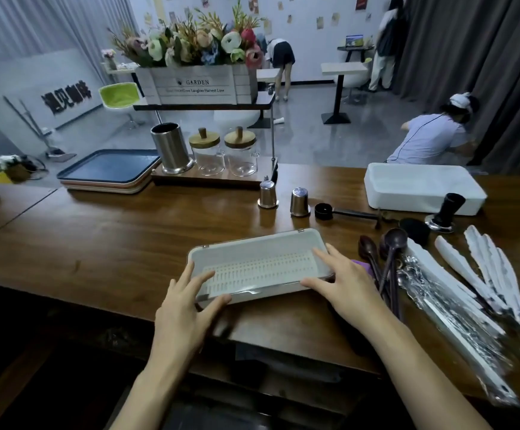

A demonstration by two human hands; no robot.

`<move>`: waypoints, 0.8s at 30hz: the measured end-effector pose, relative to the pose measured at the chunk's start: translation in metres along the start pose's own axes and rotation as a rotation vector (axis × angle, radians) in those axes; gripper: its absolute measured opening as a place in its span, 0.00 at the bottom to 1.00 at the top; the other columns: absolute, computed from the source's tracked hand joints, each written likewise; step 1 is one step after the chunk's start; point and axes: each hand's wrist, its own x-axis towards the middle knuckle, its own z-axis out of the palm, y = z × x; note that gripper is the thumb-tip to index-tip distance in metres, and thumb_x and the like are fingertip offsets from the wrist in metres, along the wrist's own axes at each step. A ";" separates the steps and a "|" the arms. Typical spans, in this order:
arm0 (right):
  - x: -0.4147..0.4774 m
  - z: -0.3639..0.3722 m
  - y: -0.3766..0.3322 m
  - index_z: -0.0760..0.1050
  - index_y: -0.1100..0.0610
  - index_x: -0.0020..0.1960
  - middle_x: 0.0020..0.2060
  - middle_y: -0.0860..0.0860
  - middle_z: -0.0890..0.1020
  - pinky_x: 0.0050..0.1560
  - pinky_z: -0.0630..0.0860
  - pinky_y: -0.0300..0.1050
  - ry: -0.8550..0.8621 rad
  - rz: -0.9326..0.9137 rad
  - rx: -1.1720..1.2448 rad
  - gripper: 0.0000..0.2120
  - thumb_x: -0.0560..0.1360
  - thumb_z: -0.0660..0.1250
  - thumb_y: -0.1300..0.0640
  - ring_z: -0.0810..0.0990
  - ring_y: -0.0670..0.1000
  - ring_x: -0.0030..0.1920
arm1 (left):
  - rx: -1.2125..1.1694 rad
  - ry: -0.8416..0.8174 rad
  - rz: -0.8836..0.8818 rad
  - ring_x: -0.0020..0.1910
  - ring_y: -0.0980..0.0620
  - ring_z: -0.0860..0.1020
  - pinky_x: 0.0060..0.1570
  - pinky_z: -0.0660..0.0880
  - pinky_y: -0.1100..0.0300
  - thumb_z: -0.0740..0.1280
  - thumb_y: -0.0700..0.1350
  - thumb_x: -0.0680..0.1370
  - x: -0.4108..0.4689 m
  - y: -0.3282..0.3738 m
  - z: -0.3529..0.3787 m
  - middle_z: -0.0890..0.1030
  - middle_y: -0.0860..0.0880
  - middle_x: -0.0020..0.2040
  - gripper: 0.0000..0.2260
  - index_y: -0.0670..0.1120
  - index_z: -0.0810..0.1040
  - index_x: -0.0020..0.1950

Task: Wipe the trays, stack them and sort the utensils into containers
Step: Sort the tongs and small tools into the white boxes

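On the white wooden flower box [196, 85]: "GARDEN", and beneath it a smaller line ending "Laughter Harvest Love" (opening words too blurred). On the leaning white board [50, 85]: large black Chinese characters, not surely legible.

Flower box [196, 83] on raised shelf [264, 99] – green chair [119, 94] behind, left; crouching person [429, 138] by grey curtain [485, 72], right; tamper [448, 209] on counter [97, 237]
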 end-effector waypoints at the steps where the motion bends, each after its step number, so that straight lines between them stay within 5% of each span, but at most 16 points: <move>1: -0.001 -0.001 -0.001 0.66 0.48 0.77 0.79 0.45 0.60 0.74 0.61 0.49 -0.008 0.000 -0.009 0.35 0.74 0.73 0.44 0.63 0.51 0.77 | 0.001 0.000 0.009 0.76 0.41 0.68 0.60 0.75 0.41 0.73 0.61 0.72 -0.003 -0.002 0.001 0.62 0.60 0.79 0.24 0.59 0.79 0.68; 4: 0.004 -0.002 -0.002 0.69 0.47 0.75 0.79 0.46 0.61 0.74 0.62 0.52 0.004 0.017 -0.055 0.29 0.76 0.71 0.44 0.64 0.52 0.76 | 0.022 0.054 0.140 0.69 0.43 0.77 0.54 0.80 0.45 0.69 0.67 0.75 -0.011 -0.009 0.005 0.72 0.54 0.75 0.24 0.57 0.82 0.66; 7: 0.011 0.002 -0.007 0.76 0.45 0.70 0.78 0.47 0.65 0.73 0.64 0.57 0.147 0.083 -0.108 0.21 0.78 0.69 0.46 0.67 0.54 0.75 | 0.020 0.041 0.292 0.74 0.44 0.71 0.64 0.76 0.46 0.64 0.66 0.76 -0.013 -0.014 -0.001 0.78 0.51 0.69 0.23 0.56 0.83 0.64; 11: 0.004 0.027 -0.022 0.79 0.50 0.66 0.71 0.51 0.72 0.65 0.71 0.53 0.319 0.103 -0.154 0.17 0.78 0.70 0.49 0.72 0.54 0.68 | -0.023 -0.081 0.429 0.78 0.47 0.64 0.73 0.67 0.42 0.64 0.65 0.77 -0.001 -0.033 -0.012 0.76 0.54 0.66 0.20 0.60 0.82 0.65; 14: -0.012 0.052 -0.037 0.76 0.53 0.70 0.73 0.50 0.71 0.66 0.70 0.49 0.343 0.094 -0.063 0.21 0.78 0.70 0.51 0.72 0.53 0.70 | -0.033 -0.133 0.457 0.74 0.47 0.68 0.73 0.64 0.38 0.63 0.66 0.78 0.014 -0.040 -0.014 0.73 0.56 0.64 0.19 0.62 0.81 0.64; 18: -0.033 0.082 -0.056 0.64 0.50 0.78 0.79 0.47 0.61 0.71 0.59 0.37 0.330 0.035 0.084 0.30 0.79 0.70 0.53 0.61 0.46 0.77 | 0.015 -0.060 0.528 0.58 0.51 0.76 0.62 0.72 0.50 0.65 0.67 0.76 0.032 -0.037 -0.006 0.75 0.54 0.61 0.23 0.56 0.83 0.64; 22: -0.046 0.095 -0.068 0.57 0.48 0.81 0.73 0.48 0.71 0.63 0.63 0.30 0.268 0.118 0.166 0.32 0.81 0.66 0.53 0.69 0.46 0.72 | 0.034 -0.024 0.561 0.55 0.48 0.78 0.56 0.77 0.47 0.65 0.70 0.74 0.036 -0.026 0.005 0.79 0.49 0.62 0.26 0.54 0.83 0.63; 24: -0.048 0.098 -0.070 0.55 0.46 0.81 0.74 0.47 0.70 0.69 0.64 0.34 0.257 0.134 0.210 0.31 0.82 0.64 0.54 0.68 0.45 0.73 | 0.026 -0.033 0.612 0.56 0.49 0.78 0.57 0.75 0.47 0.64 0.71 0.75 0.035 -0.024 0.008 0.78 0.49 0.64 0.27 0.54 0.83 0.64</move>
